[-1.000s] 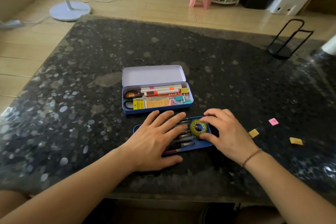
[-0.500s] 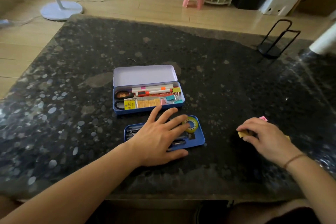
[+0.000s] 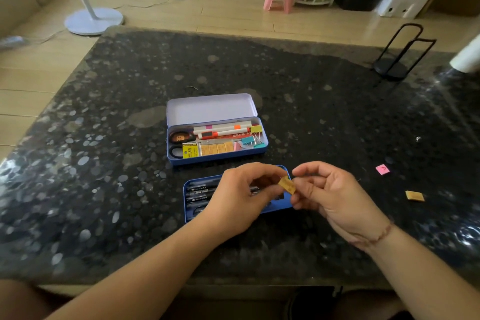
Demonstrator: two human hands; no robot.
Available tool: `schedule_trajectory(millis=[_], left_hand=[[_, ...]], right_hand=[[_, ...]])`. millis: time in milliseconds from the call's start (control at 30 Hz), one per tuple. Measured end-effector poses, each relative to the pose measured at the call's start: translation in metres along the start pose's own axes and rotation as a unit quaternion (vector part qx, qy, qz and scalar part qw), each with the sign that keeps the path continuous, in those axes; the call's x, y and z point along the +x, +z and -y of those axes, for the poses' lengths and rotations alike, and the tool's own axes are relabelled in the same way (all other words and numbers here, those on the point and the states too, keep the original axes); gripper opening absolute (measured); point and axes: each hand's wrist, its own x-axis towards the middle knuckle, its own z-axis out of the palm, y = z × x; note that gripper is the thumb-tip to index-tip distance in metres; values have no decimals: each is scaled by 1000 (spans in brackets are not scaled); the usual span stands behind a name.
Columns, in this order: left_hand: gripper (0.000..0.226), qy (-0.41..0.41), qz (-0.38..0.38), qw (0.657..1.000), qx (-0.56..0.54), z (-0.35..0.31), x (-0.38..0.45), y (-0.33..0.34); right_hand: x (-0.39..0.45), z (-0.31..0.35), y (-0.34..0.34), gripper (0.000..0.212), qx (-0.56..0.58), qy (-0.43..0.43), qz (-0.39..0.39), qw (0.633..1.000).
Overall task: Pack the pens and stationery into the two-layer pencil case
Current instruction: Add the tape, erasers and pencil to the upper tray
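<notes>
While the small yellow eraser [image 3: 287, 184] hangs above the right end of the blue inner tray [image 3: 189, 189], both hands are on it: the right hand [image 3: 335, 195] pinches it between thumb and fingertips, and the left hand [image 3: 241, 197] curls in from the other side, fingertips at its edge. Which hand truly bears it I cannot tell; it looks like a hand-over in mid-air. That tray lies nearest the person, with dark pens [image 3: 201, 191] lined up in its left part.

Just beyond it sits the open pencil case [image 3: 217, 158], lid tipped back, already well stocked: white markers [image 3: 223, 127], scissors [image 3: 179, 138], a row of yellow erasers [image 3: 217, 148], binder clips [image 3: 255, 135].

So the step, as I read it, is packing the loose small pieces, and this one is halfway home. Next it needs a slot. The eraser row in the case looks tight, so a careful tuck there, or a drop into the tray's right end, would do.

Still out on the dark speckled table [image 3: 104, 163]: a pink eraser [image 3: 382, 169] and another yellow eraser [image 3: 414, 195], both well to the right, so the right hand has the easy reach. A black wire stand [image 3: 400, 54] waits at the far right corner, well clear. Nothing blocks the path; the left forearm does cover part of the tray, though.
</notes>
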Motion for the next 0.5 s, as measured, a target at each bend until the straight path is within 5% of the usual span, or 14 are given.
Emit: schedule_trajectory(millis=[100,267,400,500], left_hand=[[24,-32,2,999,-22,-2,-1,-2],[26,-1,43,995,86,3,-1,-1],[33,125,66,926,349,25,-3,-4],[31,150,93,897,407,36,-8,-13]], right_hand=[[-2,0,-2,25,-195,-65,-18,979],[4,-13,-10,20,-440,-211,13,873],[16,-25,-27,23,-590,-265,32,762],[21,-31,-25,25,-651,-302,42,695]])
